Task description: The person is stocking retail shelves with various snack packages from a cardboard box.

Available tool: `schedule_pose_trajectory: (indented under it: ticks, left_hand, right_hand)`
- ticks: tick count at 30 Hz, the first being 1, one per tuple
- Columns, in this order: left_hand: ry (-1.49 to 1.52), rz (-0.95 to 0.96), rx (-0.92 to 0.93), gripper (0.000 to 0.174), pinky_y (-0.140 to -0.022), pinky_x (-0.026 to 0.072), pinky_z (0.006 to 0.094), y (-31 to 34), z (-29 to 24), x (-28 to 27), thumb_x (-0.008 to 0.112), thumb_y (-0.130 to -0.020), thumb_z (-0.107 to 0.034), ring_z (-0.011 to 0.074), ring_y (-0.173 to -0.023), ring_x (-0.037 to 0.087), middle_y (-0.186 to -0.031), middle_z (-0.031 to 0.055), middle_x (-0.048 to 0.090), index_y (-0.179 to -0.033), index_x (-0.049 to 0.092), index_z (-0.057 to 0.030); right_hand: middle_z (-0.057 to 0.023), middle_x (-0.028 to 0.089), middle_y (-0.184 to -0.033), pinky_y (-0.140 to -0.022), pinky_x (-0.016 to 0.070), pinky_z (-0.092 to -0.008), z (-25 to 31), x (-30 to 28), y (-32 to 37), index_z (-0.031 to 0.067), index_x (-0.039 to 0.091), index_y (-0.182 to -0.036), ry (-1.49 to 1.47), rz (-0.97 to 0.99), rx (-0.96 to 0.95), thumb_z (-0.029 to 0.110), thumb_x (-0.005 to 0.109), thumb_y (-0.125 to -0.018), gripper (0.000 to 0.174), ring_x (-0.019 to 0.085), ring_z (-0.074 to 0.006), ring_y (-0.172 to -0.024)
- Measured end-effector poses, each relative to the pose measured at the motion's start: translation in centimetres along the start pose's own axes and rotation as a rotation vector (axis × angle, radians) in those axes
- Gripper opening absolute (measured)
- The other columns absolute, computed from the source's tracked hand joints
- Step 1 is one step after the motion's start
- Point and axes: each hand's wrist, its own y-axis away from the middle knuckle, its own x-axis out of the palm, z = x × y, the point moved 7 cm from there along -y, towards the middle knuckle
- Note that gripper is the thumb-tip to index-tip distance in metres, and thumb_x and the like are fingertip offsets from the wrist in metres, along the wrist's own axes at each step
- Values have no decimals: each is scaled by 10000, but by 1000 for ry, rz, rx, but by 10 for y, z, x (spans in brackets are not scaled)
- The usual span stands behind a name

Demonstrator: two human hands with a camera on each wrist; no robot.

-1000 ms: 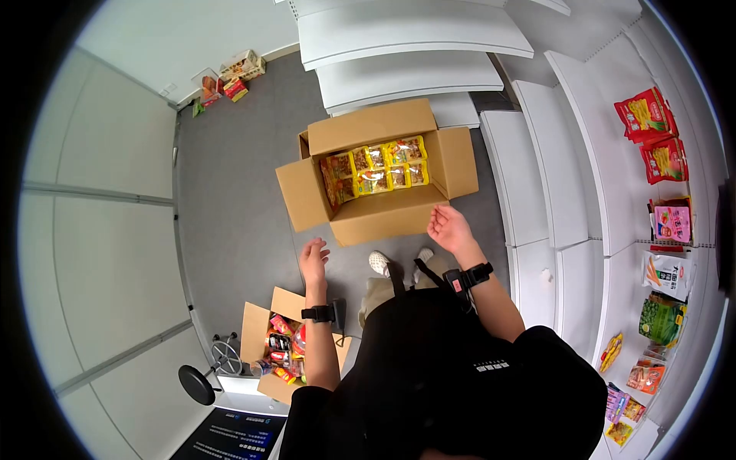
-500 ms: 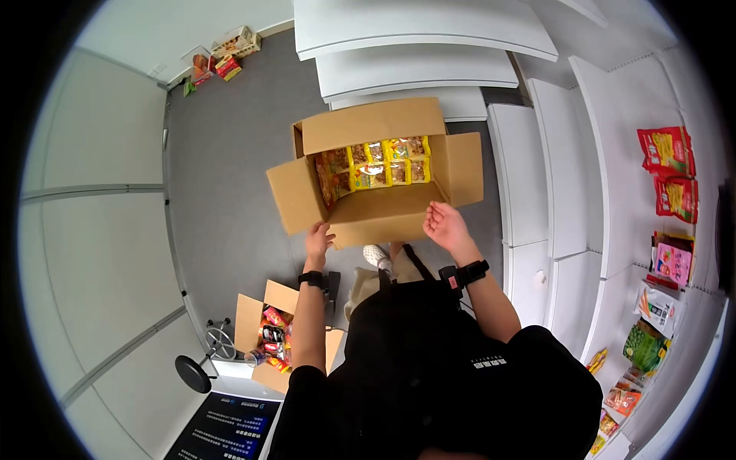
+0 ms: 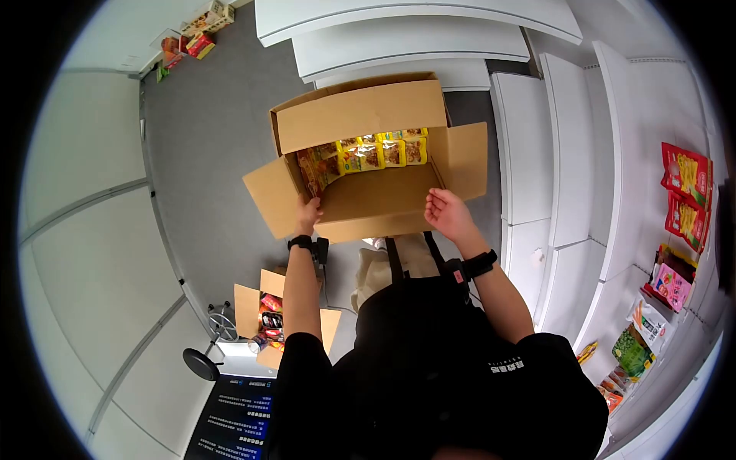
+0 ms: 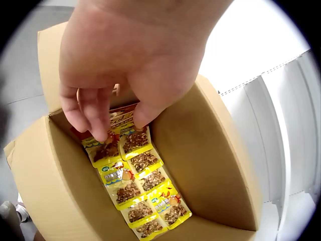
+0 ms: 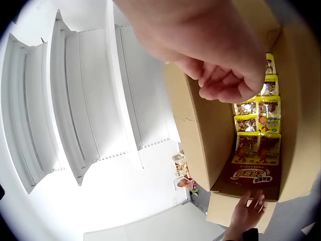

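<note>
A large cardboard box [image 3: 376, 195] stands in front of me with its flaps folded out. Inside lie rows of yellow snack packets [image 3: 368, 157] with clear windows. A brown printed header card [image 5: 249, 173] is at the box's left end, beside the packets. My left hand [image 3: 308, 215] is at the left near corner by the left flap; in the left wrist view its relaxed fingers overlap the nearest packets. Over the right near corner is my right hand [image 3: 451, 215], its fingers loosely curled with nothing in them.
White shelves [image 3: 410, 57] are just beyond the box, and more line the right side, with snack bags [image 3: 685, 172] on them. A smaller box of snacks [image 3: 271, 310] sits at my left, near a wheeled stool [image 3: 201, 364]. Packages [image 3: 201, 44] lie by the far wall.
My left hand has moved forward from beside the box to its left near corner. The right hand has stayed near the right corner. The view has shifted and the box appears closer.
</note>
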Motion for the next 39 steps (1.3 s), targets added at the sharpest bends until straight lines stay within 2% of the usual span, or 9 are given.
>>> schedule_pose_trajectory:
  ticks: [11, 19, 23, 24, 27, 31, 34, 38, 39]
  left_hand:
    - [14, -64, -52, 582, -428, 388, 272, -44, -13, 22, 564, -856, -152, 133, -535, 527, -741, 26, 563, -1378, 308, -126]
    - [185, -90, -28, 286, -403, 381, 256, -105, 19, 8, 565, -843, -133, 138, -475, 510, -673, 55, 585, -1095, 560, 2]
    - [7, -215, -2, 261, -418, 389, 303, -90, 2, 3, 560, -842, -131, 166, -503, 539, -682, 82, 603, -1027, 570, 54]
    - [-58, -216, 13, 217, -429, 397, 324, -87, -3, 4, 566, -839, -146, 179, -507, 545, -662, 93, 603, -912, 597, 56]
    - [-137, -188, -18, 135, -428, 391, 317, -84, -8, 12, 514, -873, -84, 177, -458, 468, -603, 89, 531, -837, 549, 41]
    - [-96, -114, 41, 139, -416, 371, 308, -87, -5, 18, 548, -850, -118, 159, -441, 433, -593, 85, 522, -828, 575, 16]
    - [-209, -132, 40, 281, -600, 462, 362, -76, -2, 13, 599, -799, -197, 230, -651, 601, -726, 129, 641, -909, 649, 56]
    - [-431, -76, 186, 417, -781, 453, 384, -14, -39, 19, 618, -736, -270, 317, -903, 618, -943, 192, 669, -1003, 644, 49]
    - [-480, -75, 198, 421, -772, 456, 379, 2, -45, 19, 605, -736, -279, 315, -879, 619, -929, 192, 667, -1002, 642, 45]
  right_hand:
    - [-28, 623, -828, -723, 473, -291, 30, -30, 0, 81, 612, -923, 9, -62, 8, 183, 567, -891, 116, 571, -150, -754]
    - [-26, 628, -832, -712, 481, -293, 45, -29, -1, 82, 618, -933, 22, -87, -35, 188, 582, -884, 122, 579, -144, -762]
    - [-24, 631, -839, -711, 482, -290, 46, -23, -2, 86, 620, -938, -6, -48, -48, 187, 589, -879, 121, 585, -139, -764]
    - [-22, 632, -840, -712, 481, -289, 46, -22, -1, 87, 620, -937, 0, -48, -59, 186, 588, -880, 119, 586, -137, -765]
    - [-18, 633, -844, -712, 481, -287, 38, -23, 6, 90, 622, -934, 5, -54, -90, 181, 583, -881, 112, 587, -133, -768]
    - [-15, 633, -845, -711, 481, -287, 22, -31, 19, 89, 622, -930, -35, -51, -117, 179, 581, -882, 110, 587, -133, -770]
    - [-14, 633, -845, -709, 481, -289, 5, -35, 30, 88, 620, -925, -64, -47, -133, 183, 578, -883, 112, 586, -136, -768]
    - [-16, 632, -845, -706, 481, -291, -24, -32, 44, 88, 615, -916, -80, -25, -143, 192, 568, -888, 117, 583, -138, -765]
    - [-17, 631, -845, -704, 480, -291, -29, -30, 46, 87, 614, -916, -91, -10, -152, 193, 566, -889, 119, 582, -137, -765]
